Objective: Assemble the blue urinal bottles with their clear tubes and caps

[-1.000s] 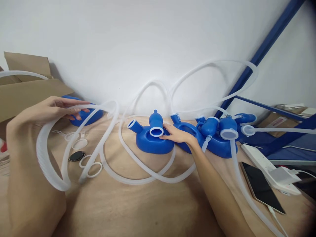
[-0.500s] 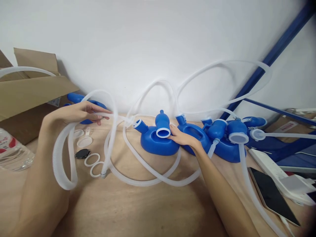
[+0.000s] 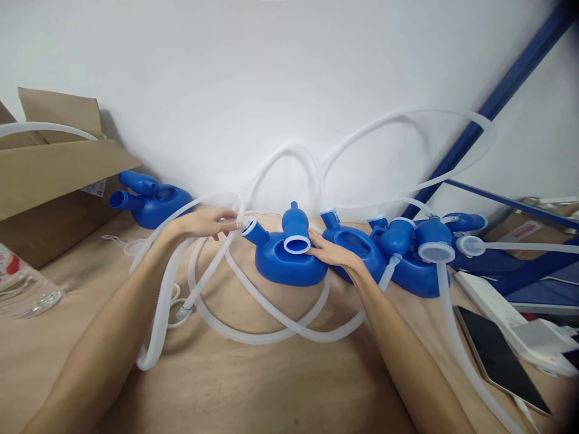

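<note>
Left hand (image 3: 205, 223) is reaching over translucent white flexible hose (image 3: 156, 325), its fingers extending beside the jug's neck; whether they are pinching cannot be told. Right hand (image 3: 332, 250) is spreading its fingers against the blue plastic jug with two white-rimmed openings (image 3: 289, 268), which is sitting mid-table. An open brown cardboard box (image 3: 67, 211) is standing far left. Hose loops are crossing the wood-toned tabletop (image 3: 280, 386) before the jug, and blue jugs with fitted tubes (image 3: 420, 280) are crowding its right. A black-screened phone (image 3: 500, 355) is lying beyond; white plastic rings (image 3: 177, 324) are lying smallest.
</note>
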Available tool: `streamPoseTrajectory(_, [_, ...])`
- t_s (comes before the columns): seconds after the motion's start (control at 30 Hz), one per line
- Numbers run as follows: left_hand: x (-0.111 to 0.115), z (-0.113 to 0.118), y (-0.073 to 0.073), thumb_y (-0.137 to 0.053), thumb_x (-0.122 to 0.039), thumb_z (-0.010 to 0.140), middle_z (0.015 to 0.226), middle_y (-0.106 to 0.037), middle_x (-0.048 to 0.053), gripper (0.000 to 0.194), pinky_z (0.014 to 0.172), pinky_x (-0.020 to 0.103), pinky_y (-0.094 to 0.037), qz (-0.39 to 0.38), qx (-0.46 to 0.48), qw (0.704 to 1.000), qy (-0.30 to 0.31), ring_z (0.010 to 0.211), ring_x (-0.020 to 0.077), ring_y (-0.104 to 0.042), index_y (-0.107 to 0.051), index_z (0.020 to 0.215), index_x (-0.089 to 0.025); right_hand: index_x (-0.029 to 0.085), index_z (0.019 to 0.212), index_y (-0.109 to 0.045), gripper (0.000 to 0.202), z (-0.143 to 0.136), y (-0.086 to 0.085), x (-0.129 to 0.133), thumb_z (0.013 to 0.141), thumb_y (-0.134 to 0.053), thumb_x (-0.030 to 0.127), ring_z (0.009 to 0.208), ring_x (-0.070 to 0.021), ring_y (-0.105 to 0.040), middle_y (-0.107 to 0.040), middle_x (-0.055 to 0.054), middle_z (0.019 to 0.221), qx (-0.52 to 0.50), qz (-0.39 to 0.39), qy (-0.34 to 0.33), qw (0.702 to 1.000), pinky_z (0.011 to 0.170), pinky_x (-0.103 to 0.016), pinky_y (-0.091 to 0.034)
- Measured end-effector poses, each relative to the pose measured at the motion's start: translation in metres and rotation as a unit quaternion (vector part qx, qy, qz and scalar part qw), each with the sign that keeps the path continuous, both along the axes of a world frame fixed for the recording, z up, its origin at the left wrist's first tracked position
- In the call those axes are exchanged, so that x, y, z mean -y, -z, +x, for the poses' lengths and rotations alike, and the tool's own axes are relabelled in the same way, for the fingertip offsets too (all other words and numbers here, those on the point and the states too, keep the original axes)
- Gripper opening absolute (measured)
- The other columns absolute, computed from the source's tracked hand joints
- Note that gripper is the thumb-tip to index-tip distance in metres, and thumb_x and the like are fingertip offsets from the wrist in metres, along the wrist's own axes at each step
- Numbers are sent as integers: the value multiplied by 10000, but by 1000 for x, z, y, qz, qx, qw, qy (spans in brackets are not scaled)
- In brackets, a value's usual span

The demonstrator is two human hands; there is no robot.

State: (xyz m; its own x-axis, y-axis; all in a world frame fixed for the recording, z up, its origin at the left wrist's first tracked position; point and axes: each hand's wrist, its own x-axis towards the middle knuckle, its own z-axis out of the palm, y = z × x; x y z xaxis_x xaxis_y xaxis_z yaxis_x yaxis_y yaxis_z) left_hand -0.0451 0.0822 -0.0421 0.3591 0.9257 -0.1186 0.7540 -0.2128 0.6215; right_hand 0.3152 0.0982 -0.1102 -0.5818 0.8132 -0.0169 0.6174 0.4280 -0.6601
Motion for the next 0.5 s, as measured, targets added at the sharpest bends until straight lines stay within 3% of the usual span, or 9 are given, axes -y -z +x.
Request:
streamPoseTrajectory(0.13, [-7,6,11,-698,-777,713,1191,-751,103,779,839,344,-573,57,-24,998,20,1058,323,-699,-670,1238,-202,290,1552,-444,769,0,2,-1,912,-525,707,1565,-330,-321,-495,-90,1579,-9,-3,-2,1000,1328,-532,-137])
streamPoseTrajectory(0.27, [-10,7,15,-709,-736,750,1150,-770,76,809,868,327,-542,88,-8,996,33,1041,299,-714,-618,1359,-212,304,1537,-470,706,-1,4,0,943,-524,683,1567,-328,-322,-528,-85,1553,-26,5,-10,1000,1327,-540,-137])
streamPoseTrajectory(0.4, [-8,11,15,-696,-663,811,1107,-779,30,598,899,312,-523,111,-12,989,97,1090,302,-702,-697,1249,-255,294,1503,-502,660,-2,6,-1,969,-494,681,1514,-337,-406,-576,-92,1502,-36,25,-23,999,1320,-542,-164])
streamPoseTrajectory(0.5, [-3,18,21,-684,-635,834,1121,-752,62,542,887,345,-542,121,5,989,89,1051,301,-697,-674,1187,-224,281,1503,-497,675,-2,8,-3,969,-482,694,1507,-345,-415,-588,-100,1478,-28,35,-23,999,1319,-546,-169])
